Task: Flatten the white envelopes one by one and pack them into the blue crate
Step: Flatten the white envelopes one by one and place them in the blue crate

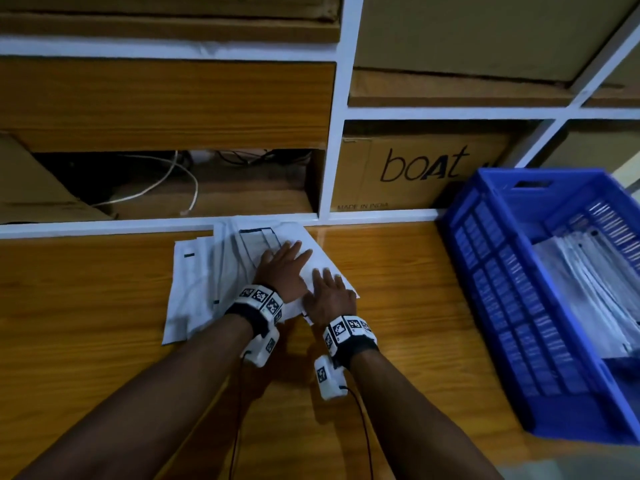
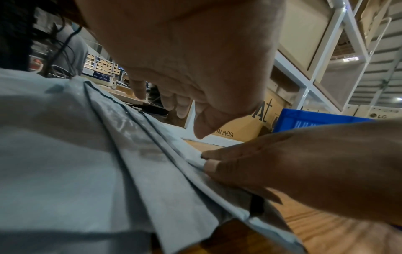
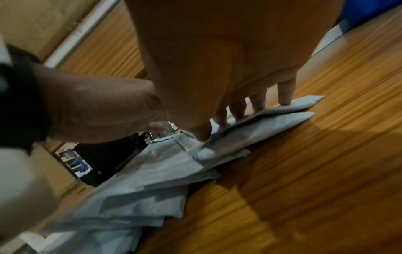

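Step in hand, by look of it: flattening top white envelope on loose envelope pile, mid wooden surface
Left hand spread flat, fingers straight, pressing envelope; right hand likewise flat on its near right corner, just beside left
Blue crate well apart to right, flattened envelopes already inside
Next likely: pinch free right edge, lift, carry right over crate's near wall
White shelf frame close behind pile; bare surface between pile and crate gives room

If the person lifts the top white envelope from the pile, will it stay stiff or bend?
The top envelope looks thin and creased under both flat hands, so it will probably droop. Its surface seems glossy, so it may slide over the pile.
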### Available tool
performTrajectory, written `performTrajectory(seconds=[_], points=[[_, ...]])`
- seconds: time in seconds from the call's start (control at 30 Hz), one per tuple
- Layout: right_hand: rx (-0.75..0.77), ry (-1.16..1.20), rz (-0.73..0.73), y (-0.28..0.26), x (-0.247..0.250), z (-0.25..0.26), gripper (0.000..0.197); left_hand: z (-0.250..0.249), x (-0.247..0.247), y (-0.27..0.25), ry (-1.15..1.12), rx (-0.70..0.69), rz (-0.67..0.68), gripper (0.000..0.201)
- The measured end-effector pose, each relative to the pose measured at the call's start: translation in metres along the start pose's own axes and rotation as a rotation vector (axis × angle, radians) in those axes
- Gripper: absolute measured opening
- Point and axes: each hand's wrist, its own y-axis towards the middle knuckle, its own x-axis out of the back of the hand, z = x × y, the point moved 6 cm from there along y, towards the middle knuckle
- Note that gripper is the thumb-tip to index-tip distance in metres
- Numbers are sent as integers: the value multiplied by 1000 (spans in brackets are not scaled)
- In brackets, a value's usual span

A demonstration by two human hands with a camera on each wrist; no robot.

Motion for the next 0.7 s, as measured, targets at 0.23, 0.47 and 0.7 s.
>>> performTrajectory(seconds=[0.23,0.47,0.7], points=[[48,-114,-78,-1,-3,1,60,-7,-4,3,63,-12,68,74],[125,-245,-132,-3,2,-3,46,-9,-7,2,135,5,79,73],[176,-183,-180,-27,36,-17,51,-18,-8,1,238,-55,5,75]])
